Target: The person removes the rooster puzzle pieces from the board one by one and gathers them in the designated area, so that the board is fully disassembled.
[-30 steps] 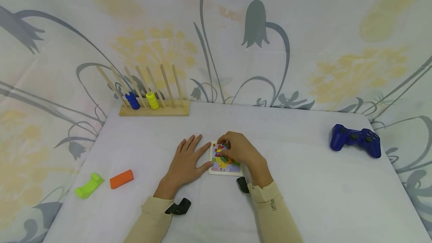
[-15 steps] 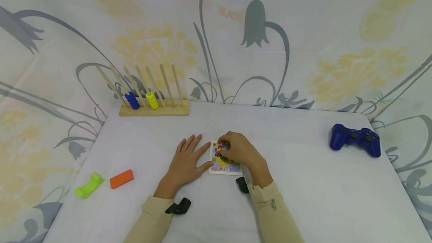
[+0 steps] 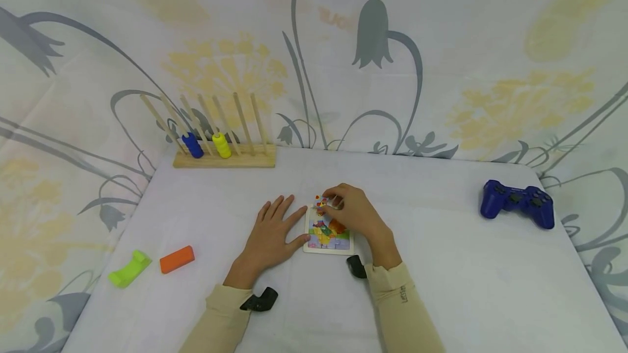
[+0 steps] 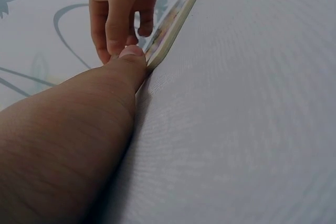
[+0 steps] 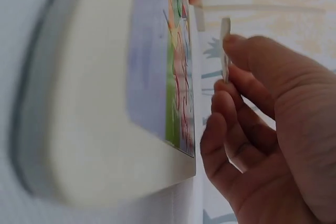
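Observation:
A small picture puzzle with a pale frame lies flat on the white table, in front of the person. The right hand pinches a thin puzzle piece between thumb and fingers, above the far part of the puzzle. In the right wrist view this piece is seen edge-on, apart from the board. Flat on the table, fingers spread, the left hand touches the puzzle's left edge with its thumb and index finger. The left wrist view shows the left thumb at the frame's corner.
A wooden peg rack with blue and yellow beads stands at the back left. A green curved block and an orange block lie at the left. A dark blue game controller sits at the far right.
The right hand has lifted a puzzle piece from the board and moved slightly up and away with it, uncovering more of the picture. The left hand stays still.

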### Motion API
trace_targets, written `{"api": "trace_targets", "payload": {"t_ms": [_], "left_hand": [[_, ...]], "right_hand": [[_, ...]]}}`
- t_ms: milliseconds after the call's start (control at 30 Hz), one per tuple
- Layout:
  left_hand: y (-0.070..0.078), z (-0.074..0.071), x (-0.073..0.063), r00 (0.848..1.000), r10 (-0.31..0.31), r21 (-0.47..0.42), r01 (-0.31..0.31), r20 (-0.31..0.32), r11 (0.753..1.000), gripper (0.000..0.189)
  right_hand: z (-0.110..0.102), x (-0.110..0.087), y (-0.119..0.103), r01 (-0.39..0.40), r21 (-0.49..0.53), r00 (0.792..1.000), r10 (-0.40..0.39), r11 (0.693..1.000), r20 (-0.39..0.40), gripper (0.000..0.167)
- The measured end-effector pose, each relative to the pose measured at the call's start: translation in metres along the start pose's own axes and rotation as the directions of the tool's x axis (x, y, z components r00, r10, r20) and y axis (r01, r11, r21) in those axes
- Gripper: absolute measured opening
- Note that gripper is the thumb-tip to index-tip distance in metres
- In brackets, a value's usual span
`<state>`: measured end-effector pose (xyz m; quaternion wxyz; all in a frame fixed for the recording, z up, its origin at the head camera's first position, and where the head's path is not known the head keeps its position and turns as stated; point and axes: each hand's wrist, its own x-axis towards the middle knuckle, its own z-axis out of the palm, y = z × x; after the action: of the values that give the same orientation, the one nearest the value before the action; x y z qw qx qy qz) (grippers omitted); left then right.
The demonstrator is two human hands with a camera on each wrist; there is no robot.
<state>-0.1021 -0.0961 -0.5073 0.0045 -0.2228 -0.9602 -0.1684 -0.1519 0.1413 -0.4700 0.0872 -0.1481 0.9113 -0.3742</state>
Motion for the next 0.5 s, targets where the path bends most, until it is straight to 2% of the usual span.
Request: {"api": "trace_targets", "payload": {"t_ms": [267, 500], "left_hand": [[0.002, -0.003, 0.001, 1.0, -0.003, -0.014, 0.003, 0.004, 1.0, 0.068], [0.001, -0.001, 0.0, 1.0, -0.006, 0.007, 0.006, 0.005, 1.0, 0.068]], "right_hand": [[-0.009, 0.008, 0.004, -0.042, -0.01, 0.989, 0.04, 0.999, -0.141, 0.032], [-0.015, 0.014, 0.012, -0.064, -0.03, 0.986, 0.059, 0.997, -0.159, 0.033]]}}
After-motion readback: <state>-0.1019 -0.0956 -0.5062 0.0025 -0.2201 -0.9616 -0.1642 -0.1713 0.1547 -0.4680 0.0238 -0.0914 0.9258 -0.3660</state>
